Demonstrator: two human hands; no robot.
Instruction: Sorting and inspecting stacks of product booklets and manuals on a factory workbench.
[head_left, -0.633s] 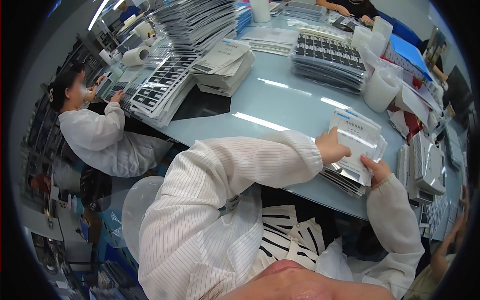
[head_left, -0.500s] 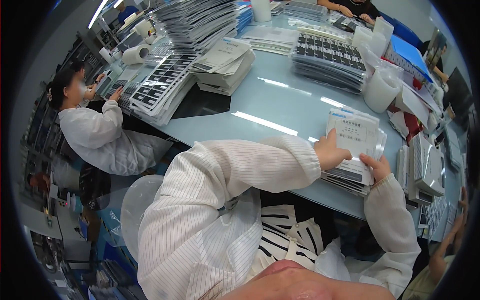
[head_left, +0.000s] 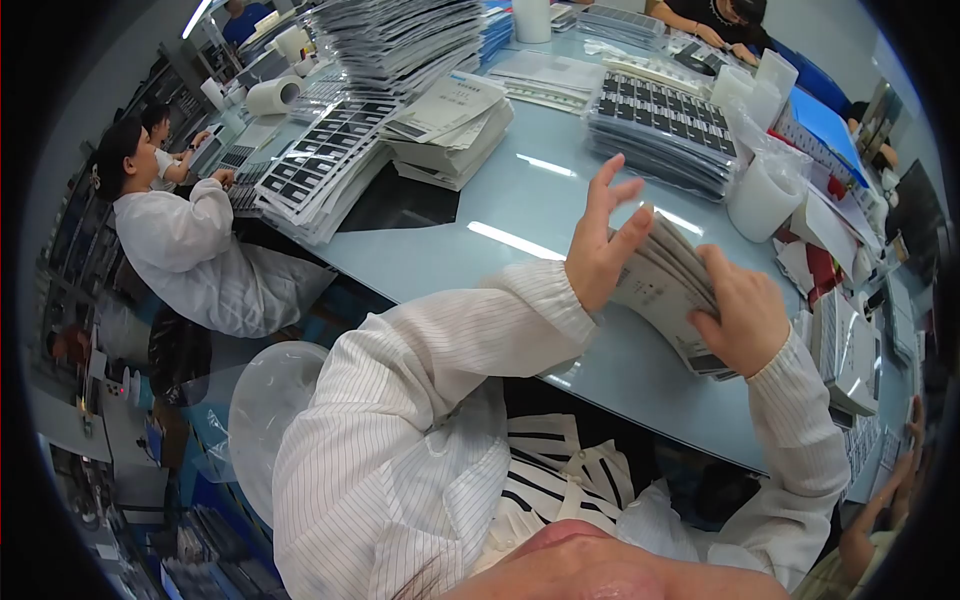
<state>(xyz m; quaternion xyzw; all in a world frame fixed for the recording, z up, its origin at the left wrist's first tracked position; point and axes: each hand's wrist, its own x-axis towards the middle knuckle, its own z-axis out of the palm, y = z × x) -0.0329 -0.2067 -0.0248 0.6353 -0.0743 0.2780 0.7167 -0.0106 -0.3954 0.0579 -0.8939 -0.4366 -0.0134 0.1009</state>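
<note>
My right hand [head_left: 748, 312] grips a stack of flat grey printed sheets [head_left: 655, 292] by its right edge, thumb on the near face and fingers over the top. The stack is tilted up and bowed, its far edges fanned apart. At the stack's left end is my left hand [head_left: 602, 232], its fingers spread and raised; the thumb lies against or very near the sheets' upper corner, and I cannot tell whether it touches.
A glass-topped table [head_left: 500, 240] lies beneath. Left of centre stands a pile of printed packs [head_left: 450, 135] beside sheets with black labels [head_left: 325, 165]. Farther back sits a bagged stack of black-patterned sheets [head_left: 665, 130]. White boxes [head_left: 845, 345] stand at right. Co-workers sit around.
The stack was lying flat on the table under both hands. It is now lifted, tilted and bent in my right hand, while my left hand has moved left and spread its fingers.
</note>
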